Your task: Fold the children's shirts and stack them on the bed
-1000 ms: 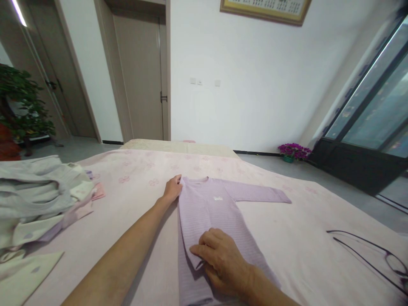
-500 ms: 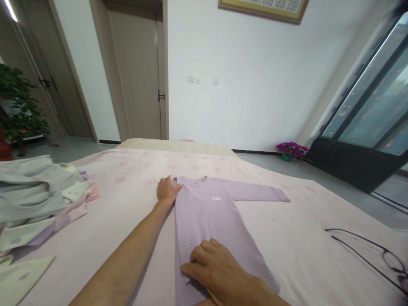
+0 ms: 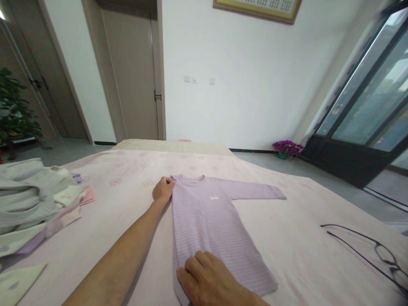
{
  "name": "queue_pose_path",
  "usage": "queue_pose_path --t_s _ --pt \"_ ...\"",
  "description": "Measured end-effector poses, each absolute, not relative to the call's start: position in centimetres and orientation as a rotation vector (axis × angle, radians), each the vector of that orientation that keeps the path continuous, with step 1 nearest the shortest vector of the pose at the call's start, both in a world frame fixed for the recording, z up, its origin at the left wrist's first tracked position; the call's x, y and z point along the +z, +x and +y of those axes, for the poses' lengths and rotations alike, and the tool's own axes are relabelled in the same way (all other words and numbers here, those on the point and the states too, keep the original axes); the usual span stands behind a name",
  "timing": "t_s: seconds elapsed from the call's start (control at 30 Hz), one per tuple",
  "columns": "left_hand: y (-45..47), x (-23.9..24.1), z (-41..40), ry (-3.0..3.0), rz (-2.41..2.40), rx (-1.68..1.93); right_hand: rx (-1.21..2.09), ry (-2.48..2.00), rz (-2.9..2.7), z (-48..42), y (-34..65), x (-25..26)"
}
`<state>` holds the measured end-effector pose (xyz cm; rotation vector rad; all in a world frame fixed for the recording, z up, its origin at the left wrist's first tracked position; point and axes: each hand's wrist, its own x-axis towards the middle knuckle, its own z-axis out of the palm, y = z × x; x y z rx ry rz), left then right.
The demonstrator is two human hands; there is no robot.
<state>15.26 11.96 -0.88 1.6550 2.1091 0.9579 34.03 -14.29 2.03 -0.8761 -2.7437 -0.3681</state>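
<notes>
A small lilac striped long-sleeved top (image 3: 207, 216) lies flat on a pale pink bedsheet (image 3: 287, 238). Its left side is folded inward, and its right sleeve stretches out to the right. My left hand (image 3: 163, 190) reaches far forward, fingers curled and pinching the folded edge at the shoulder beside the collar. Close to me, my right hand (image 3: 205, 282) presses on the lower hem with its fingers bent over the fabric edge.
A heap of pale green, white and pink clothes (image 3: 32, 199) lies at the left of the bed. Black-framed glasses (image 3: 379, 253) rest at the right. Beyond the bed are a door (image 3: 134, 76), a purple flower pot (image 3: 286, 148) and a dark window frame (image 3: 360, 153).
My right hand slid down the top toward its hem. My left hand shifted slightly left along the shoulder edge, and the folded side now lies straighter.
</notes>
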Motion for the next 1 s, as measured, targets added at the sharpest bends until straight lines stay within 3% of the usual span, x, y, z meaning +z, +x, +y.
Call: queue_pose_path --t_s 0.3,0.57,0.73,1.0 --pt "11.6 1.8 13.7 1.595 2.029 1.030 -0.152 -0.818 -2.722 -13.3 29.6 6.1" --pt "6.6 0.9 12.0 1.661 2.060 0.985 -0.049 -0.744 -2.730 -13.0 22.8 1.6" --pt "7.2 0.9 10.0 1.873 1.926 1.035 0.104 -0.711 -2.680 -13.9 24.6 2.5" --pt "10.5 -1.0 5.8 2.012 1.599 1.016 0.081 -0.731 -2.788 -17.2 27.4 3.7"
